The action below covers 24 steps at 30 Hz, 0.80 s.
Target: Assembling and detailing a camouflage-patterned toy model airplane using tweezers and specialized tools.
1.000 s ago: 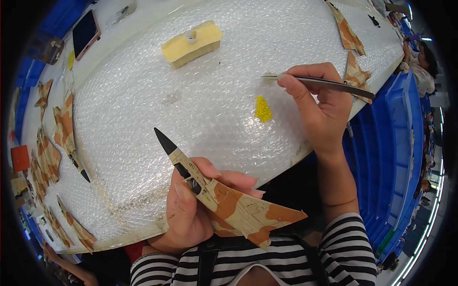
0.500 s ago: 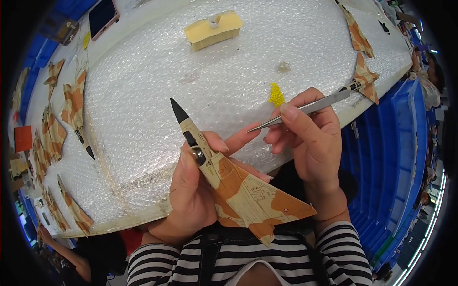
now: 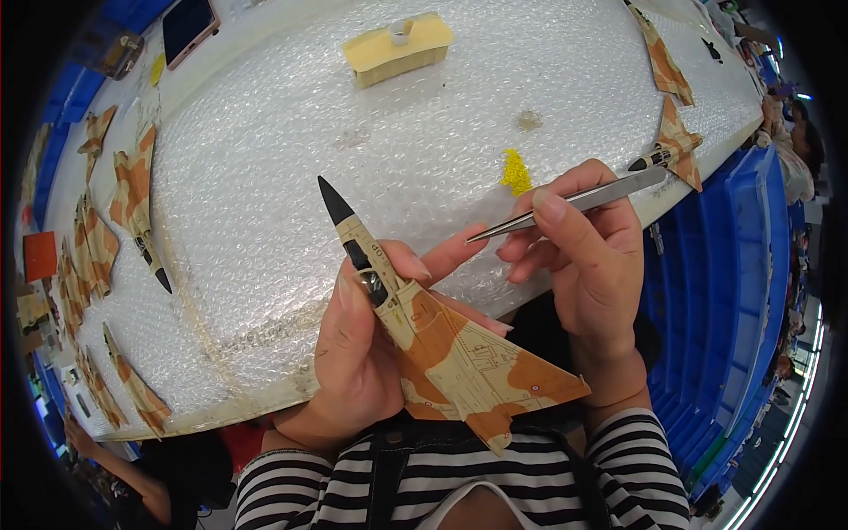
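Observation:
My left hand (image 3: pixel 358 344) grips a model jet (image 3: pixel 446 353) in tan and orange-brown camouflage, its black nose pointing up and left. The thumb lies beside the cockpit, and the index finger stretches out past the fuselage to the right. In my right hand (image 3: pixel 587 256) are metal tweezers (image 3: pixel 574 205), pinched between thumb and fingers. Their tips touch or nearly touch the left index fingertip; whether a tiny part sits there is too small to tell. A small heap of yellow bits (image 3: pixel 515 173) lies on the table just beyond the right hand.
Bubble wrap (image 3: pixel 265 177) covers the table. A yellow block with a small white cup (image 3: pixel 397 53) stands at the back. More model jets lie on the left (image 3: pixel 134 199) and right (image 3: pixel 676 146). A phone (image 3: pixel 187 31) rests far left; blue bins (image 3: pixel 707 291) stand at right. Another person's arm (image 3: pixel 119 464) shows lower left.
My right hand with the tweezers has shifted slightly up and to the right. The tweezers' tips stay by the left index fingertip, and the jet is almost still.

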Each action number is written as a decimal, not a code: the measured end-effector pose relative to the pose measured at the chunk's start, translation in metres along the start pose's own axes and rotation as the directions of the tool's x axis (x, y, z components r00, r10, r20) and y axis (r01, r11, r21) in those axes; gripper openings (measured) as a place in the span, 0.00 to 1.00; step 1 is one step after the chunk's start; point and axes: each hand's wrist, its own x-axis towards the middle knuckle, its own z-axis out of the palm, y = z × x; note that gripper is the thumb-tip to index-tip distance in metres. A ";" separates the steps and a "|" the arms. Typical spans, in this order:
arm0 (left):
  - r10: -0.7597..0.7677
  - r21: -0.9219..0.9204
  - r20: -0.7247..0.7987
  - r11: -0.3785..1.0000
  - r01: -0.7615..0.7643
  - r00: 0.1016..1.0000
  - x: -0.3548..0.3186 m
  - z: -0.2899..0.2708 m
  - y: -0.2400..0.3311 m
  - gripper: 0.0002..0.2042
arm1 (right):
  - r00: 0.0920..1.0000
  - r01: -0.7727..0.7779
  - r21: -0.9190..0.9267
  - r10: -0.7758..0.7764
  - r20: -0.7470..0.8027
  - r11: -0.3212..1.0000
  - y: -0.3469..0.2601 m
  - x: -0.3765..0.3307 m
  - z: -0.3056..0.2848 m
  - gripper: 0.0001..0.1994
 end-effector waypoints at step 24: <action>-0.017 0.014 -0.008 1.000 0.017 1.000 -0.001 0.001 0.001 0.21 | 0.999 0.041 -0.054 -0.040 0.012 0.998 -0.004 -0.001 -0.003 0.05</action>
